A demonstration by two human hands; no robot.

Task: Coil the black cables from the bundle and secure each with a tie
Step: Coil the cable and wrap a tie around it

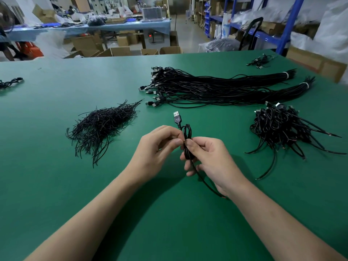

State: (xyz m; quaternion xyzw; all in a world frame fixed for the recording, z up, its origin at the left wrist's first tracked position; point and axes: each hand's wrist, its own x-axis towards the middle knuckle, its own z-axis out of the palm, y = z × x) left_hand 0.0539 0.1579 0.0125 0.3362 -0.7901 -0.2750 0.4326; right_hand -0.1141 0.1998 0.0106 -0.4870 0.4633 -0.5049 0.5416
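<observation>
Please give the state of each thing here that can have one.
cable: coiled, held upright, plug on top, tail hanging
left hand: pinches the cable
right hand: grips the cable
bundles: uncoiled, banded at one end
ties: loose heap
coils: piled

Hands bare: left hand (156, 147), right hand (212, 159); forearms bare, nails short.

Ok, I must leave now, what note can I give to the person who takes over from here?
Left hand and right hand both grip one coiled USB cable above the green table; whether a tie is on it, I cannot tell. Loose ties lie left, two uncoiled bundles behind, coiled cables right. Left to do: secure this one, then the bundles.
</observation>
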